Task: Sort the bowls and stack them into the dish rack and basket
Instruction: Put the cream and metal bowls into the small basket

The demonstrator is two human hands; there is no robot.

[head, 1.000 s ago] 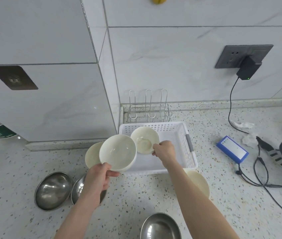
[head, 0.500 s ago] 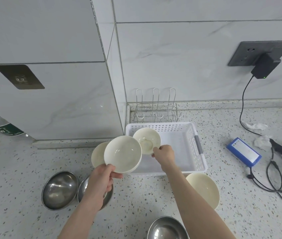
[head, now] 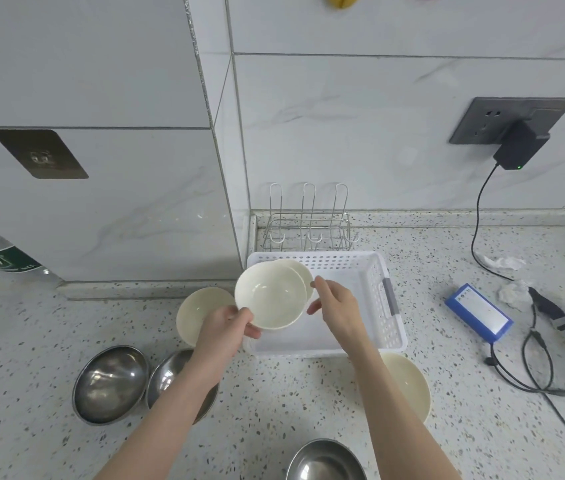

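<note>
your left hand (head: 225, 329) grips a white bowl (head: 270, 296) by its near rim over the basket (head: 376, 296); right hand (head: 338, 304) hovers loose-fingered just beside it

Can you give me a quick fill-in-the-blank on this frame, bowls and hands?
1. The left hand holds a white ceramic bowl above the white perforated plastic ____.
2. The wire dish rack behind that container holds ____ bowls.
3. The bare right hand has its fingers ____, next to a second white bowl.
4. Left of the forearms, two shiny ____ bowls sit on the speckled countertop.

Missing words: basket; no; open; steel
</note>
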